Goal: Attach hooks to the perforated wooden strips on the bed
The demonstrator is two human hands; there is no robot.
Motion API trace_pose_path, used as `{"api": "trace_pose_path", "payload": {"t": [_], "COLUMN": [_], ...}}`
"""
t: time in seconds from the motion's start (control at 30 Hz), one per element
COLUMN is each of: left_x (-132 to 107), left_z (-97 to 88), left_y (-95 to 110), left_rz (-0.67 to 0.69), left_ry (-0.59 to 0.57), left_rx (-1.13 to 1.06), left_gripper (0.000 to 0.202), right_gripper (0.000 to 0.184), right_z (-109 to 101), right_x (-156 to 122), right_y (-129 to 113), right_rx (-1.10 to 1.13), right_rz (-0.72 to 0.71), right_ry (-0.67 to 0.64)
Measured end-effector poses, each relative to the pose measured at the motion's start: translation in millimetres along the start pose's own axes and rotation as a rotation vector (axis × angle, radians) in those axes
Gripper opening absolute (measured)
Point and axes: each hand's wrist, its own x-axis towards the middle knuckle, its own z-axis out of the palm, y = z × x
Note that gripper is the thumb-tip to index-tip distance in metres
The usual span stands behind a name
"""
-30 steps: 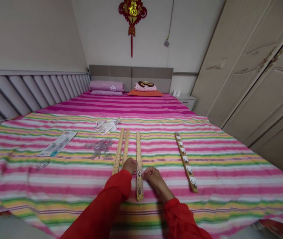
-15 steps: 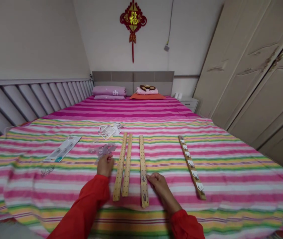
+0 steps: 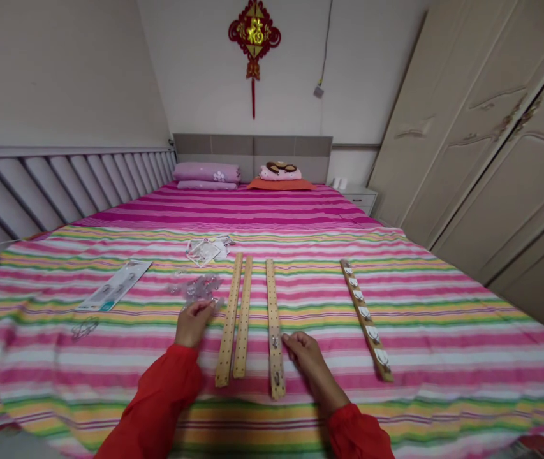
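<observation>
Three perforated wooden strips lie lengthwise on the striped bedspread (image 3: 419, 331): a pair side by side (image 3: 236, 319) and a single strip (image 3: 274, 322) with two small metal hooks near its front end. My right hand (image 3: 303, 354) rests against that single strip, fingers curled beside one hook. My left hand (image 3: 192, 322) is left of the pair, pinching a small clear plastic hook from the pile of clear hooks (image 3: 198, 288). Both sleeves are red.
A fourth wooden strip (image 3: 366, 319) fitted with several white hooks lies to the right. A flat blister pack (image 3: 113, 285) and opened plastic bags (image 3: 207, 248) lie on the left and middle. Pillows sit at the headboard; a wardrobe (image 3: 501, 146) stands along the right.
My left hand left the single strip, moved left to the pile of clear hooks and pinched one. My right hand stayed beside the strip.
</observation>
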Motion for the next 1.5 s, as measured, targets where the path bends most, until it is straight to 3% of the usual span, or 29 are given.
{"api": "trace_pose_path", "payload": {"t": [0.13, 0.27, 0.37, 0.5, 0.6, 0.73, 0.9, 1.17, 1.33, 1.4, 1.5], "left_x": [-24.9, -51.0, -69.5, -89.7, -100.8, -112.5, -122.7, -130.2, -135.2, -136.3, -136.7], "left_z": [6.3, 15.5, 20.7, 26.9, 32.9, 40.3, 44.5, 47.9, 49.5, 48.8, 46.5], "left_y": [10.5, 17.9, 25.0, 34.9, 38.0, 38.6, 38.3, 33.6, 36.5, 37.4, 35.5], "left_rz": [-0.232, -0.303, -0.157, 0.198, 0.281, 0.038, -0.287, -0.517, -0.587, -0.609, -0.588], "left_ry": [-0.118, -0.278, -0.316, -0.288, -0.323, -0.341, -0.406, -0.486, -0.514, -0.543, -0.604], "left_rx": [-0.317, -0.425, -0.261, -0.005, -0.005, -0.144, -0.395, -0.617, -0.692, -0.737, -0.809], "left_gripper": [0.032, 0.031, 0.033, 0.026, 0.024, 0.034, 0.046, 0.031, 0.013, 0.009, 0.013], "right_gripper": [0.044, 0.042, 0.043, 0.042, 0.039, 0.032, 0.040, 0.028, 0.028, 0.023, 0.012], "right_z": [-1.1, -3.1, -3.2, 3.0, 10.1, 14.7, 13.6, 13.2, 12.6, 11.8, 9.5], "right_x": [-1.2, -4.3, -10.0, -24.1, -35.1, -45.8, -57.1, -65.0, -67.3, -70.4, -77.8], "right_y": [-0.4, -4.0, -11.8, -32.2, -48.9, -62.5, -69.8, -69.3, -69.2, -72.2, -78.3], "right_rx": [0.033, 0.083, 0.120, 0.182, 0.213, 0.193, 0.200, 0.186, 0.160, 0.089, -0.139], "right_rz": [0.006, 0.021, -0.004, -0.019, -0.034, -0.100, -0.156, -0.178, -0.181, -0.279, -0.614], "right_ry": [-0.003, -0.015, 0.004, -0.029, -0.094, -0.069, -0.077, -0.128, -0.107, -0.065, 0.039]}}
